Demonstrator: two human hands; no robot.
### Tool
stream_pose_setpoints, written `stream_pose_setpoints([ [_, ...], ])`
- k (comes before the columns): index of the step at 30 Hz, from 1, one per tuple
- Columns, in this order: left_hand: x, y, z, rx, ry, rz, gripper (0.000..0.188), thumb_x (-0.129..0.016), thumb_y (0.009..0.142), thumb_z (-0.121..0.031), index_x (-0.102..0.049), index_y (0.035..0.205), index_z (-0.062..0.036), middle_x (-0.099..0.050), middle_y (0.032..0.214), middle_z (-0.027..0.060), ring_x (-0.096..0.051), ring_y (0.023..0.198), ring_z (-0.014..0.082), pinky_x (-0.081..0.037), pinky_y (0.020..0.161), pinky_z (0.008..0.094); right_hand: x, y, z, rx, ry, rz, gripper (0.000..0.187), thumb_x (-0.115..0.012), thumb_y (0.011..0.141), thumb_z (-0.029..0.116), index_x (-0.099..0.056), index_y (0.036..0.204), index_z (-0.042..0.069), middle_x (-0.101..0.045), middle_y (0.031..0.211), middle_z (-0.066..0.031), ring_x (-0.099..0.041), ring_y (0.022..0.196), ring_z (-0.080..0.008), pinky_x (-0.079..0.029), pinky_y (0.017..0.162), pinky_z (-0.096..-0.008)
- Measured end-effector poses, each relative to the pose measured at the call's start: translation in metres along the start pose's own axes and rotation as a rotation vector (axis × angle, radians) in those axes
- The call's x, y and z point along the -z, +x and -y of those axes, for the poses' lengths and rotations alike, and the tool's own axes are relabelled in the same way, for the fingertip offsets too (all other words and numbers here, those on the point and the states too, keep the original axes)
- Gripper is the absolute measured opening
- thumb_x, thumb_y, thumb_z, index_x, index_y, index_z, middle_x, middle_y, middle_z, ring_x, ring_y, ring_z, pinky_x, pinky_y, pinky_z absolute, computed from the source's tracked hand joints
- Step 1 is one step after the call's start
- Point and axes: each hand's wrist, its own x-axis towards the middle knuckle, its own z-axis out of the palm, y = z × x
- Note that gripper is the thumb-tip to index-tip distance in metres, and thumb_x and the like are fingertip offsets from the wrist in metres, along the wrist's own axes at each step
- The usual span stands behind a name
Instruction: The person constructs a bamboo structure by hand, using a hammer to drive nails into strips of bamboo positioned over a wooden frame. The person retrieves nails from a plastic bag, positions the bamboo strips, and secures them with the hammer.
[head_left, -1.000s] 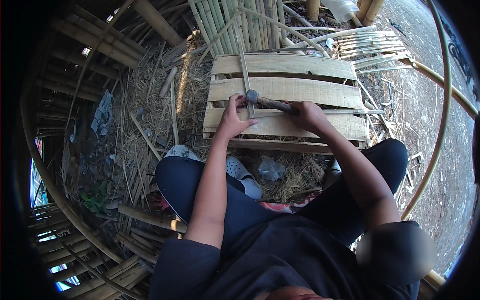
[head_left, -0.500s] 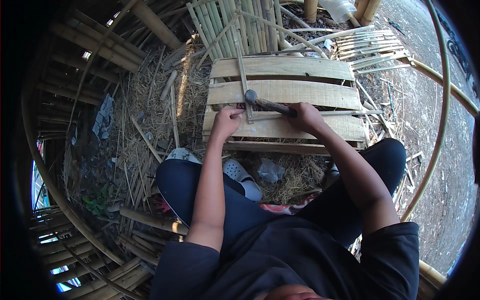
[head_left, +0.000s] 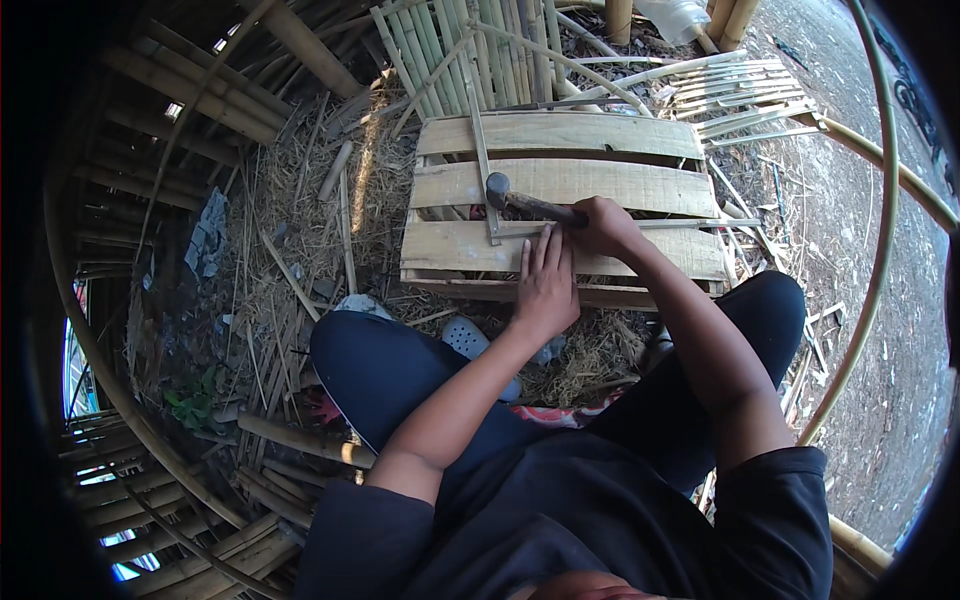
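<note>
My right hand (head_left: pixel 606 228) grips the handle of a hammer (head_left: pixel 537 207), whose dark head lies to the left over the slatted wooden crate (head_left: pixel 560 183). My left hand (head_left: pixel 548 275) rests flat on the crate's nearest slat, fingers stretched out, just left of my right hand. Two thin bamboo strips meet at a corner left of my fingertips: one strip (head_left: pixel 481 150) runs away from me across the slats, the other strip (head_left: pixel 690 224) runs off to the right, partly hidden under my right hand. Whether a nail joins them I cannot tell.
A bamboo slat panel (head_left: pixel 500 60) leans behind the crate, and a smaller bamboo rack (head_left: pixel 735 88) lies at the far right. Straw and offcuts (head_left: pixel 300 200) cover the ground on the left. Bent bamboo poles (head_left: pixel 880 250) arch along the right. A grey clog (head_left: pixel 465 338) shows below the crate.
My left hand has moved right from beside the strips' corner and flattened onto the near slat. The hammer and my right hand have shifted slightly left.
</note>
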Motion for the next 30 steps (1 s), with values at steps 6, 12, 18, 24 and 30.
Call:
stream_pose_setpoints([
  [6,-0.02,0.002,-0.006,0.029,0.012,-0.055,0.069,-0.063,0.089,-0.023,-0.039,0.145,0.0088,-0.039,0.151,0.0264,-0.031,0.148,0.0411,-0.019,0.125,0.0564,0.003,0.011,-0.007,0.064,0.026,0.081,0.029,-0.075,0.079,0.026,-0.073,0.096,0.002,-0.072,0.091,-0.0236,-0.071,0.089,-0.0402,-0.055,0.08,-0.047],
  [12,-0.02,0.018,-0.007,0.086,-0.012,-0.059,0.066,-0.063,0.087,-0.021,-0.042,0.144,0.0061,-0.049,0.133,0.0244,-0.044,0.131,0.043,-0.026,0.122,0.0567,0.01,0.014,-0.013,0.13,0.031,0.077,0.029,-0.077,0.076,0.021,-0.073,0.095,0.0,-0.071,0.085,-0.0237,-0.07,0.077,-0.0351,-0.053,0.073,-0.0437],
  [18,-0.03,0.016,0.001,0.041,0.063,-0.178,0.065,-0.06,0.085,-0.02,-0.045,0.144,0.0024,-0.049,0.134,0.0239,-0.045,0.13,0.0425,-0.028,0.121,0.0567,0.034,-0.001,0.005,0.029,0.023,0.141,0.03,-0.078,0.073,0.014,-0.074,0.098,-0.001,-0.072,0.083,-0.0228,-0.071,0.075,-0.0339,-0.054,0.072,-0.0423],
  [24,-0.037,0.019,-0.002,0.073,0.077,-0.275,0.066,-0.059,0.082,-0.02,-0.047,0.144,0.0013,-0.049,0.139,0.0234,-0.039,0.14,0.0438,-0.027,0.121,0.057,0.063,-0.025,0.028,0.005,0.003,-0.004,0.034,-0.077,0.074,0.013,-0.073,0.103,-0.003,-0.072,0.086,-0.0234,-0.072,0.079,-0.0328,-0.054,0.073,-0.0414],
  [30,-0.039,0.02,0.004,0.087,0.066,-0.269,0.065,-0.058,0.081,-0.023,-0.051,0.142,0.0002,-0.049,0.14,0.0227,-0.039,0.141,0.0423,-0.027,0.122,0.0583,0.103,-0.029,0.066,0.146,-0.11,0.06,0.029,-0.077,0.085,0.023,-0.074,0.102,-0.001,-0.072,0.087,-0.024,-0.072,0.083,-0.0363,-0.054,0.076,-0.0432],
])
